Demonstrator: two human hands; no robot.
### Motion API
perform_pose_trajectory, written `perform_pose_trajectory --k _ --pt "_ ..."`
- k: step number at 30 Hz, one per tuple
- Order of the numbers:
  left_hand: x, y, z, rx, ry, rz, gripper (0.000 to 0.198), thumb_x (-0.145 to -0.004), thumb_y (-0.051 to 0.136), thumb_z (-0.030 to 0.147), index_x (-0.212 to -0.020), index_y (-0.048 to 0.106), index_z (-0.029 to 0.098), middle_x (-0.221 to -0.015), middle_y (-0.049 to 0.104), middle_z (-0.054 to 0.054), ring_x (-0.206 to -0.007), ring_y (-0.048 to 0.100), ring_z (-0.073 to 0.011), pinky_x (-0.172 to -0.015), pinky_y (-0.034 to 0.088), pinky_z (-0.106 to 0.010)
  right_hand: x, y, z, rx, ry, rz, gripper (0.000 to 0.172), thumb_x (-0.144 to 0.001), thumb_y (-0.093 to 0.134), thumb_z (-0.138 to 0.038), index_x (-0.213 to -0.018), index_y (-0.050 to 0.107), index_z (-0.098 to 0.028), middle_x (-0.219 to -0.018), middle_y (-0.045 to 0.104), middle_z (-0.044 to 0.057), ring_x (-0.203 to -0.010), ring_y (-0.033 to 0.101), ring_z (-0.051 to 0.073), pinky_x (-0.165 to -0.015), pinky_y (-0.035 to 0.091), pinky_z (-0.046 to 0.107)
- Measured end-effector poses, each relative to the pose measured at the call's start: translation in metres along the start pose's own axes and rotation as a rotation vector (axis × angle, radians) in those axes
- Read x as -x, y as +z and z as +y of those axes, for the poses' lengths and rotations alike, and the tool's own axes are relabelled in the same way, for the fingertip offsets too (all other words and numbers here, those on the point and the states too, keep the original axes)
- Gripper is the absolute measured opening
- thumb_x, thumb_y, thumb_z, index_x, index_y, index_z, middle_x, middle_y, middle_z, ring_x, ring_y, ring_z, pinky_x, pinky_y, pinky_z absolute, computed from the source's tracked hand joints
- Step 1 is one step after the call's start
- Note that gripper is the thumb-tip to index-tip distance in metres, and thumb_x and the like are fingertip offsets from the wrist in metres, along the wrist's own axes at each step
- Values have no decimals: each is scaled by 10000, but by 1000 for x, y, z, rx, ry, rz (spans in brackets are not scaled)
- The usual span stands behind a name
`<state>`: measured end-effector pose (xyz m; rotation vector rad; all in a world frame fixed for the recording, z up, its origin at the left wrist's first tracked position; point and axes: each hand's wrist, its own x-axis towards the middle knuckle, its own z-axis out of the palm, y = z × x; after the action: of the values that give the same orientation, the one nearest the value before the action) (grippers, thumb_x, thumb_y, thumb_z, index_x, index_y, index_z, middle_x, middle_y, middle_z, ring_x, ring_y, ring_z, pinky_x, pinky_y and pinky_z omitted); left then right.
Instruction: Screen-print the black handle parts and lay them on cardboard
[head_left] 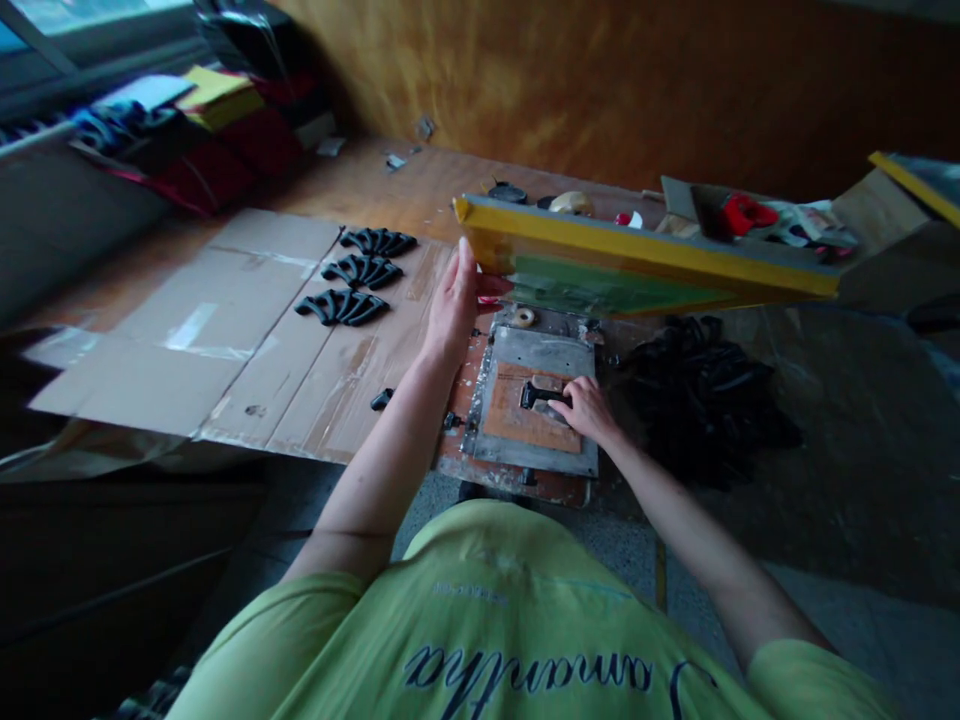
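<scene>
The left hand [454,305] holds the raised yellow screen frame [637,250] near its corner, with the fingers closed around the edge. The right hand [589,410] touches a black moulded piece [536,395], which lies on the brown pad [529,425] of a metal plate [536,345]; I cannot tell if the fingers clamp it. Three similar black pieces [360,280] lie on cardboard [150,380] to the left.

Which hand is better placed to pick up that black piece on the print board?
Probably your right hand: its fingers are already on the black piece, which lies on the orange pad. Your left hand is up at the raised yellow screen frame.
</scene>
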<state>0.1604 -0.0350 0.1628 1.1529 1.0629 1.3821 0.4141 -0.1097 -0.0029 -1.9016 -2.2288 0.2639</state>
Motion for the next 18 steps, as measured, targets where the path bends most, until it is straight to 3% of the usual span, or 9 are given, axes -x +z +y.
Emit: perform_pose_trajectory --k 3,4,6,8,11,13,14,16,18 --pt "33 0 -29 -18 -185 -9 651 -884 358 718 -1181 578 182 -806 699 -75 -696 667 -149 -586 515 -233 2 6 -25 76 71 -74 218 -927 557 -376 -872 614 -173 -922 658 131 -927 582 243 -788 437 334" --pt "51 0 -43 -39 -322 -69 674 -859 394 735 -1142 598 158 -792 705 -95 -671 666 -163 -560 509 -242 3 4 -33 65 117 -80 217 -949 519 -364 -901 605 -171 -896 662 128 -892 589 239 -764 437 328" --pt "90 1 -72 -97 -704 -315 712 -763 541 755 -1085 626 126 -849 726 -152 -696 687 -227 -530 514 -285 7 -2 -55 10 157 -26 232 -973 469 -365 -939 589 -169 -876 663 126 -869 595 240 -750 439 329" --pt "122 1 -96 -26 -808 -307 688 -734 589 745 -1078 627 151 -1008 725 -165 -853 703 -267 -593 546 -312 14 -5 -77 -76 38 53 216 -975 464 -352 -920 585 -181 -891 659 118 -904 591 239 -777 447 334" --pt "140 -13 -117 64 -774 -111 612 -751 598 709 -1003 612 152 -989 722 -137 -884 704 -245 -647 560 -308 20 -7 -88 -243 -354 11 177 -965 490 -281 -846 600 -209 -897 665 72 -940 593 204 -839 454 319" --pt "132 -41 -123 0 -737 21 551 -783 584 671 -975 587 155 -891 723 -106 -763 709 -211 -593 547 -281 16 -12 -62 -270 -395 -21 188 -964 482 -240 -838 620 -216 -916 677 55 -944 605 182 -865 452 307" --pt "125 -61 -126 -62 -716 89 513 -812 561 648 -969 574 159 -854 720 -91 -702 703 -195 -563 537 -270 12 -15 -39 -236 -297 -17 189 -962 479 -227 -850 631 -215 -933 682 59 -946 611 181 -866 450 307" --pt "112 -108 -134 -225 -668 270 435 -881 489 592 -927 545 162 -788 704 -72 -608 680 -170 -541 530 -267 2 -23 17 -77 59 -20 170 -944 479 -184 -900 643 -197 -971 687 98 -913 627 189 -823 450 309" --pt "105 -155 -142 -437 -712 442 418 -912 441 561 -881 531 154 -710 676 -75 -573 665 -179 -546 532 -284 -5 -26 71 82 393 -112 116 -879 553 -140 -937 647 -173 -902 689 139 -868 644 217 -774 445 328"
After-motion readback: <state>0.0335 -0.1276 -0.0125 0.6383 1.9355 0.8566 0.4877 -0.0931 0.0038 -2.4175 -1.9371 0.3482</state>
